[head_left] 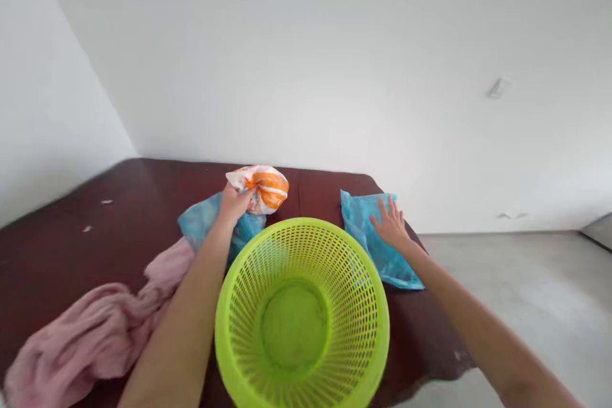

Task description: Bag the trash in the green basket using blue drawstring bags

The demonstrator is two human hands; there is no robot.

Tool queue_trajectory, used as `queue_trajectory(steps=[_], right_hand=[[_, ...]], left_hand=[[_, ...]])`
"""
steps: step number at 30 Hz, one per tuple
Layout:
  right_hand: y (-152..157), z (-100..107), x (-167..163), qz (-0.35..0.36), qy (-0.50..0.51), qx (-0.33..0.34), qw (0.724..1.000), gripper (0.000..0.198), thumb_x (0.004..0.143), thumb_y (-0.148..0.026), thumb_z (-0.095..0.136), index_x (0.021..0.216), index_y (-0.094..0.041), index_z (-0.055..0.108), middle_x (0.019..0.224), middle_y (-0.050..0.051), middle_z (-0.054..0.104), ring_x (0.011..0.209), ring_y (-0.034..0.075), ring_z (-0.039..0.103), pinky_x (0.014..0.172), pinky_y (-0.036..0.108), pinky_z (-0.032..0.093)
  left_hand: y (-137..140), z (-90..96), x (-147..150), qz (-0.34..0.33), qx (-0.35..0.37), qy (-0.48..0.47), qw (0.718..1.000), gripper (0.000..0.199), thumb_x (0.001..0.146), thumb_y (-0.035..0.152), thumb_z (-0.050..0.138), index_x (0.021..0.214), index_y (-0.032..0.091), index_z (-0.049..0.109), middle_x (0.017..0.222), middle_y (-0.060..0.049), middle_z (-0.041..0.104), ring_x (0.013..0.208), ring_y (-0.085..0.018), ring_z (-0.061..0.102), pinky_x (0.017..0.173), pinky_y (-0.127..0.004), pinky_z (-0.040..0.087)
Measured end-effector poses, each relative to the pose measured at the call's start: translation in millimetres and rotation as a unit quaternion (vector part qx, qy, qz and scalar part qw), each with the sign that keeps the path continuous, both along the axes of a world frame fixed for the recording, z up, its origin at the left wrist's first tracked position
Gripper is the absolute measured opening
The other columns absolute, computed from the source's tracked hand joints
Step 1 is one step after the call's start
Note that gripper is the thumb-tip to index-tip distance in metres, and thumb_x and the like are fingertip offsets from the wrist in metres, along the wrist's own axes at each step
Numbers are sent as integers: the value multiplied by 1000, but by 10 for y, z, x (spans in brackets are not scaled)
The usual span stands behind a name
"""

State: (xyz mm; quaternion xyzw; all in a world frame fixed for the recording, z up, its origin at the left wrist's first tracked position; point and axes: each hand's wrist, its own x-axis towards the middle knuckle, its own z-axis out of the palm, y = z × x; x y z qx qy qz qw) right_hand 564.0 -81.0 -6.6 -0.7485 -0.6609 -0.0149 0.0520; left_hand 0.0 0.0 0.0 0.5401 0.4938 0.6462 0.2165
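My left hand [235, 204] is closed on an orange and white plastic bag [268, 188], bunched up with something inside that I cannot make out. Under that hand and wrist lies a crumpled blue plastic bag [198, 220]. On the right, my right hand [392, 226] rests with fingers spread on another blue plastic bag [382, 261], which lies flat near the table's right edge. Between my forearms stands a lime-green slatted plastic basket [294, 325], with nothing inside it.
A pink cloth [105, 331] lies in a heap left of my left forearm. The dark red-brown table [153, 204] meets white walls at the back and left, with small white scraps [87, 228] on it. Grey floor [516, 287] shows beyond its right edge.
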Motion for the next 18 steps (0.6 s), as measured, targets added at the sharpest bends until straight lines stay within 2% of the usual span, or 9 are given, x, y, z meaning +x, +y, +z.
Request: queue_trajectory(steps=[3,5,7,9,11,14,16,18], right_hand=[[-107,-362,-209,1,1,-62,998,87,125,-68,32,200,-29,10,207,16,-6,193,40,4,152,71,14],[-144,-500,-266,0,2,-88,996,86,125,-66,38,199,-30,13,207,19,2,193,43,9,149,78,18],[-140,-520,-252,7,4,-105,994,87,123,-64,46,199,-32,16,207,18,7,192,44,11,147,83,19],[-108,-441,-204,19,10,-115,993,88,121,-65,56,198,-35,25,206,17,16,191,45,18,146,83,22],[-80,-323,-179,19,14,-106,994,85,121,-65,55,196,-32,32,204,18,23,189,47,25,147,82,23],[-102,-233,-280,18,13,-49,999,80,127,-63,32,199,-31,19,207,14,10,192,44,14,150,78,17],[-166,-290,-429,40,18,-36,998,79,127,-66,25,199,-39,10,208,6,-2,193,40,4,151,78,17],[-241,-413,-586,52,16,-56,997,80,126,-71,29,199,-42,13,208,6,-4,193,43,3,148,83,18]], left_hand=[[17,-3,20,9,-5,-1,1000,61,86,38,92,144,23,77,157,-13,83,150,-36,77,137,-54,56],[8,0,32,11,-9,1,1000,58,87,36,93,142,24,78,155,-13,84,149,-36,78,138,-54,55],[-15,7,40,11,-12,4,1000,56,88,36,93,141,24,78,153,-13,85,147,-36,79,137,-54,56],[-37,16,44,11,-13,4,1000,55,90,36,93,141,24,78,152,-13,85,145,-36,80,135,-54,58],[-48,23,44,11,-13,2,1000,56,91,37,92,142,23,77,152,-14,85,145,-37,80,134,-54,59],[-43,22,43,17,-12,-1,1000,57,90,37,93,142,22,77,153,-15,84,147,-38,79,135,-56,58],[-39,16,45,21,-13,-1,1000,57,89,37,93,142,22,78,153,-15,84,146,-38,79,135,-56,58],[-40,8,48,23,-14,2,1000,55,89,37,93,140,22,78,153,-15,84,147,-38,79,135,-56,58]])
